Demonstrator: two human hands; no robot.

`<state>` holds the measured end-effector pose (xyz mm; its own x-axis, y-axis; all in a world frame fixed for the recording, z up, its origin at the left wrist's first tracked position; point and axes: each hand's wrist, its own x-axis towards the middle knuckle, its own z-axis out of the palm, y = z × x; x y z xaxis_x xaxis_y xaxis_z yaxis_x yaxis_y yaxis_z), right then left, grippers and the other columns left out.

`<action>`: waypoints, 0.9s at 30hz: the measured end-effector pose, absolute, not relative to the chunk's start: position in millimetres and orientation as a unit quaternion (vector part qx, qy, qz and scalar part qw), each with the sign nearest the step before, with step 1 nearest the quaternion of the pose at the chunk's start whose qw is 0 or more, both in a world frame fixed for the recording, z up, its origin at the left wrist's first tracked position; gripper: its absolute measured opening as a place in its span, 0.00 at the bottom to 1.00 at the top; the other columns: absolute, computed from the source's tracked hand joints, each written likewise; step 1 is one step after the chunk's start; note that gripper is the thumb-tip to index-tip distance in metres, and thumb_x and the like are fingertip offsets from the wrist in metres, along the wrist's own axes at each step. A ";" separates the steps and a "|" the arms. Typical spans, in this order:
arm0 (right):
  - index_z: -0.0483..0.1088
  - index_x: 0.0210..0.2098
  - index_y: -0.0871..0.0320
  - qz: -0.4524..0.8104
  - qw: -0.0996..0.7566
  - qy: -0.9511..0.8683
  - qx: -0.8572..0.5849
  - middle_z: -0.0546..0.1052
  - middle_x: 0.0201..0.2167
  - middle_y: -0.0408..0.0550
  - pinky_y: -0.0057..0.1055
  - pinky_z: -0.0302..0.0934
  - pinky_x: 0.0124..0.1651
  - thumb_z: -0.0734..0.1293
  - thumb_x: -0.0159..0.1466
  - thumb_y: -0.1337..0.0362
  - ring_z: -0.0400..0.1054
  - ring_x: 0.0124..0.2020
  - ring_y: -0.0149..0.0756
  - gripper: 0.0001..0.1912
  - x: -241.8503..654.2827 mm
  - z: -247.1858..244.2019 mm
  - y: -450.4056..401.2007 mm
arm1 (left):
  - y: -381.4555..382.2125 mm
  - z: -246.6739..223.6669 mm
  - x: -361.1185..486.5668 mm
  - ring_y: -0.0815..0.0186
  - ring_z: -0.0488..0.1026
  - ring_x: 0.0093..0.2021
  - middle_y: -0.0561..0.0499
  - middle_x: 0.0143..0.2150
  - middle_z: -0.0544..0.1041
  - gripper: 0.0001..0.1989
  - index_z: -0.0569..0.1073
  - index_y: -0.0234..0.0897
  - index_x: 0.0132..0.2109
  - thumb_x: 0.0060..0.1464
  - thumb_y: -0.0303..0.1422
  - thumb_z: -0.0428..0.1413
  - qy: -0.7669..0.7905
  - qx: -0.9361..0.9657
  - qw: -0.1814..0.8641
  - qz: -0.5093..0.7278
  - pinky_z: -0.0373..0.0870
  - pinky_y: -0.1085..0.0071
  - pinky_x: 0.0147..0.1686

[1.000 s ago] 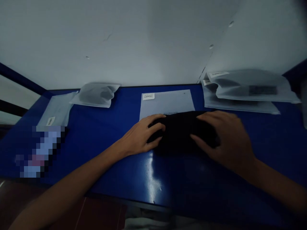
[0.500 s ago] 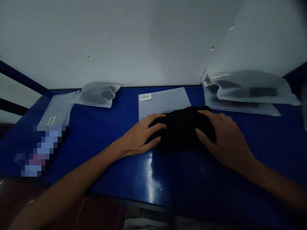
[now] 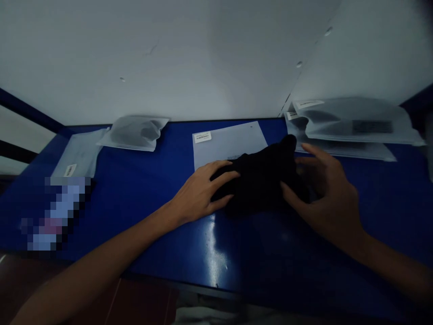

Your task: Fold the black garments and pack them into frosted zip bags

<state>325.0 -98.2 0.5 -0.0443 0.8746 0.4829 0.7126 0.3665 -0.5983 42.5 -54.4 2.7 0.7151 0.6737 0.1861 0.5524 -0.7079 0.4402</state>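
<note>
A bundle of black cloth (image 3: 259, 185) lies on the blue table in front of me; its exact kind is too dark to make out. My left hand (image 3: 199, 192) grips its left end, fingers curled over the top and thumb along the near side. At the right end, my right hand (image 3: 333, 203) is loosely curved with fingers apart, the thumb against the fabric and the index finger lifted off it. A corner of the cloth sticks up near those fingers. Behind the bundle lies a flat frosted plastic bag (image 3: 226, 140) with a white label, partly covered by the cloth.
Frosted bags (image 3: 355, 122) with dark contents overlap at the back right. Another filled bag (image 3: 133, 133) sits at the back left, beside a flatter labelled bag (image 3: 76, 151). A blurred-out object (image 3: 61, 214) lies at the left. A pale wall (image 3: 189, 58) rises behind the table (image 3: 162, 248).
My right hand has loosened from the cloth and moved slightly right, its fingers spreading. The cloth's right corner now stands higher. My left hand stays on the left end.
</note>
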 end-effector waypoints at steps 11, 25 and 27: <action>0.56 0.71 0.52 0.053 0.392 -0.851 -0.346 0.74 0.60 0.53 0.43 0.72 0.60 0.74 0.61 0.71 0.71 0.60 0.46 0.43 324.9 3.8 -107.1 | -52.9 -5.0 43.9 0.41 0.56 0.72 0.43 0.78 0.31 0.54 0.35 0.61 0.76 0.59 0.41 0.65 0.327 0.862 0.227 0.314 0.68 0.40 0.64; 0.50 0.74 0.61 0.010 0.140 -0.967 -0.214 0.49 0.77 0.51 0.54 0.48 0.75 0.61 0.71 0.69 0.41 0.77 0.50 0.34 317.5 2.2 -109.4 | -53.1 1.6 39.6 0.44 0.52 0.75 0.36 0.70 0.66 0.28 0.64 0.33 0.63 0.60 0.38 0.60 0.363 0.918 0.079 0.136 0.58 0.41 0.70; 0.53 0.74 0.61 0.006 0.137 -0.967 -0.215 0.50 0.77 0.50 0.53 0.49 0.75 0.61 0.72 0.65 0.43 0.76 0.49 0.32 316.3 2.5 -110.5 | -52.9 3.0 40.0 0.46 0.58 0.73 0.35 0.70 0.66 0.29 0.64 0.32 0.63 0.59 0.39 0.59 0.365 0.918 0.084 0.130 0.58 0.43 0.70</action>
<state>316.3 -110.5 2.5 -0.8702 0.4165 0.2633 0.4133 0.9079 -0.0705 40.0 -52.9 3.0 0.6999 0.6918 0.1774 0.6485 -0.7197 0.2482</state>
